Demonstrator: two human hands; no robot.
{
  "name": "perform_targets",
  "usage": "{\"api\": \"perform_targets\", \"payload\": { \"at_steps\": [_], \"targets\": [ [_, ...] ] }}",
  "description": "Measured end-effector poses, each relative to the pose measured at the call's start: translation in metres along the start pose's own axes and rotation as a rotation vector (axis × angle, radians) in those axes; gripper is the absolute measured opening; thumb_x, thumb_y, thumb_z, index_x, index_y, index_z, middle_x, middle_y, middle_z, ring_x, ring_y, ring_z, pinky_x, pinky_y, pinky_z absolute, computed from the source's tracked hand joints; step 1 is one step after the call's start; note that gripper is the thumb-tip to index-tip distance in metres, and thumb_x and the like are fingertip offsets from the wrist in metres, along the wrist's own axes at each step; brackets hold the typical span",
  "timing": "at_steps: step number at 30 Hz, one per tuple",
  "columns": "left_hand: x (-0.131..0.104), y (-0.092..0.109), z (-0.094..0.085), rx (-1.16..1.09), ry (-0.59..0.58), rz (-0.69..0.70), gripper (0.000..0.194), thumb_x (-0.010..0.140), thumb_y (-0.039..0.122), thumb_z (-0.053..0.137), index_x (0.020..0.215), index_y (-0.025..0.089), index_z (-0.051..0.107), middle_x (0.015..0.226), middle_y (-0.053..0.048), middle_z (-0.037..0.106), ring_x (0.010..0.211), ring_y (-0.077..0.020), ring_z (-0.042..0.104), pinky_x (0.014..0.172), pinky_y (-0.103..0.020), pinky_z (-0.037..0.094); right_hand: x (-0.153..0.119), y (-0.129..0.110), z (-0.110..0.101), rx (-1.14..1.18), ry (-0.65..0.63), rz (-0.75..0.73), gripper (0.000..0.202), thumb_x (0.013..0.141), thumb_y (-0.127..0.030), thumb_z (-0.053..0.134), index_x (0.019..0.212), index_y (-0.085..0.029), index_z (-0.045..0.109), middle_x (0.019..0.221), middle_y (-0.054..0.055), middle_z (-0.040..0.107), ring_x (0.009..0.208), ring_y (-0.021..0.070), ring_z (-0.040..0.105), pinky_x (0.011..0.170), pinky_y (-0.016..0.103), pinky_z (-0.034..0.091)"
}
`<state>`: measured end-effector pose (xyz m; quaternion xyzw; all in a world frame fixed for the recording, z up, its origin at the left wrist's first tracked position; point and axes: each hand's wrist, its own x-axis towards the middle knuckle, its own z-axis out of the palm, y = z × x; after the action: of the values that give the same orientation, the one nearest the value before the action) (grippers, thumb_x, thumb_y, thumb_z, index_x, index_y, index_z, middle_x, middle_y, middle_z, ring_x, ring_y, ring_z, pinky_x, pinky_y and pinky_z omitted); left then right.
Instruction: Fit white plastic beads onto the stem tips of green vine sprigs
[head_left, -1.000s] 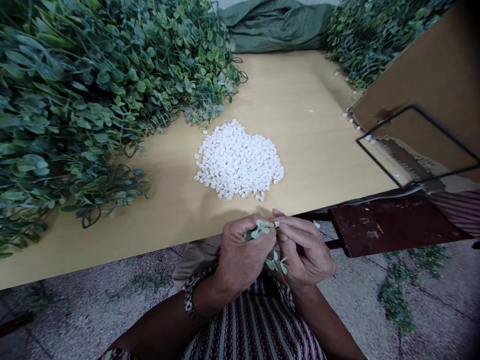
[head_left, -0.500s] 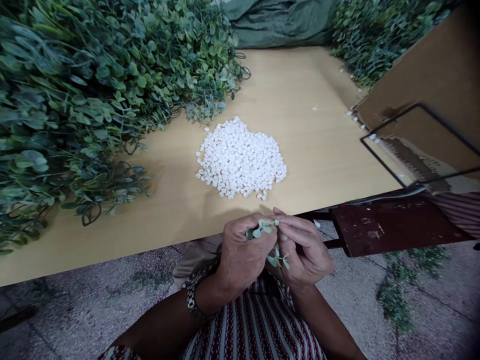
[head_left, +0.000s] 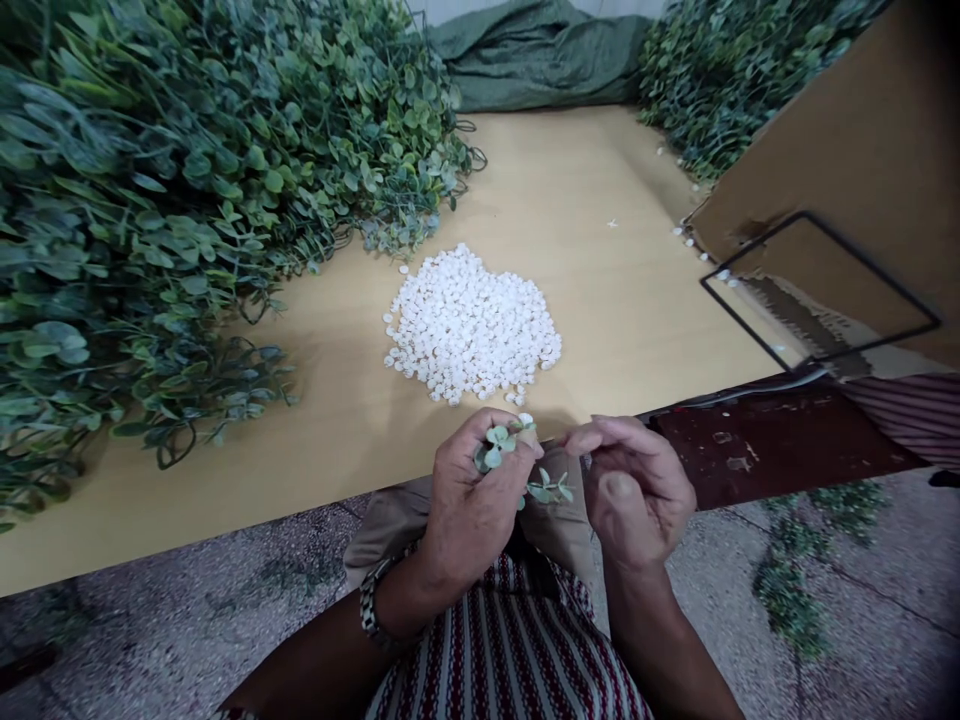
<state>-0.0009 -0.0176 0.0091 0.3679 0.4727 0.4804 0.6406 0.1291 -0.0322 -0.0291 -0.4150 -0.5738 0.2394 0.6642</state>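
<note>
My left hand (head_left: 474,500) is closed round a sprig of artificial leaves (head_left: 497,446), held just off the table's front edge. Small pale-green leaves poke out above the thumb and below the fingers. A small white piece (head_left: 526,420) shows at the sprig's upper end, by my fingertips. Apart from it, to the right, my right hand (head_left: 641,495) has its fingers spread and curled, with nothing visible in them. Beyond both hands a heap of small white round plastic pieces (head_left: 472,325) lies on the table.
Artificial greenery (head_left: 225,170) is piled along the left of the wooden table (head_left: 600,300), with more greenery (head_left: 742,80) at the back right. A cardboard box (head_left: 847,170) with a black wire frame (head_left: 934,322) stands right. Green cloth (head_left: 540,60) lies behind. A dark red bench (head_left: 780,440) is below.
My right hand has let go of the sprig and moved right, its fingers opening. The left hand keeps the sprig, and a white piece now shows at its tip.
</note>
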Motion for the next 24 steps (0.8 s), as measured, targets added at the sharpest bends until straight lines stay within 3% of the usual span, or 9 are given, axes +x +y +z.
{"api": "perform_targets", "payload": {
  "at_steps": [3,6,10,15,20,24],
  "targets": [
    [-0.001,-0.001,-0.003,-0.012,-0.001,0.103,0.018,0.083,0.035,0.063,0.078,0.019,0.056,0.067,0.003,0.051,0.062,-0.0101,0.049,0.059,-0.02,0.043,0.003,-0.007,0.0,-0.047,-0.172,-0.052,0.027,0.085,-0.021,0.064,0.112,-0.023,0.067,0.077,0.002,0.065,0.073,0.0173,0.063,0.061,0.03,0.055],
    [-0.002,0.0,-0.01,-0.035,-0.103,0.095,0.021,0.077,0.032,0.071,0.079,0.019,0.055,0.07,0.003,0.052,0.063,-0.0098,0.048,0.058,-0.019,0.043,0.006,-0.01,0.003,-0.11,-0.204,-0.072,0.022,0.084,-0.008,0.06,0.1,-0.021,0.068,0.077,0.002,0.067,0.071,0.0156,0.063,0.061,0.028,0.052],
    [-0.004,0.003,-0.022,0.008,-0.162,0.031,0.024,0.065,0.022,0.079,0.075,0.017,0.057,0.065,0.004,0.053,0.057,-0.0086,0.049,0.053,-0.019,0.041,0.01,-0.011,0.007,0.006,-0.345,0.011,0.014,0.088,-0.013,0.059,0.096,-0.02,0.067,0.071,0.001,0.066,0.067,0.0154,0.062,0.06,0.029,0.051],
    [-0.008,-0.002,-0.034,-0.003,-0.118,0.025,0.013,0.067,0.019,0.076,0.075,0.016,0.066,0.057,0.004,0.053,0.045,-0.0062,0.045,0.044,-0.018,0.038,0.018,-0.013,0.008,0.106,-0.5,0.065,0.008,0.091,-0.02,0.061,0.092,-0.02,0.068,0.069,0.0,0.066,0.062,0.0128,0.06,0.056,0.027,0.05],
    [-0.009,-0.003,-0.035,-0.084,0.054,-0.035,0.011,0.068,0.023,0.073,0.069,0.015,0.066,0.051,0.004,0.051,0.041,-0.0063,0.043,0.039,-0.017,0.034,0.04,-0.003,0.001,-0.373,-0.453,-0.128,0.011,0.089,-0.013,0.061,0.096,-0.019,0.067,0.082,0.004,0.069,0.076,0.016,0.064,0.064,0.029,0.053],
    [-0.005,0.01,-0.03,-0.202,0.124,-0.094,0.015,0.064,0.023,0.073,0.065,0.016,0.06,0.047,0.006,0.047,0.037,-0.006,0.039,0.035,-0.017,0.03,0.052,0.009,0.004,-0.685,-0.542,-0.235,0.009,0.091,-0.015,0.056,0.09,-0.015,0.064,0.083,0.008,0.066,0.079,0.0203,0.062,0.069,0.035,0.053]
  ]
}}
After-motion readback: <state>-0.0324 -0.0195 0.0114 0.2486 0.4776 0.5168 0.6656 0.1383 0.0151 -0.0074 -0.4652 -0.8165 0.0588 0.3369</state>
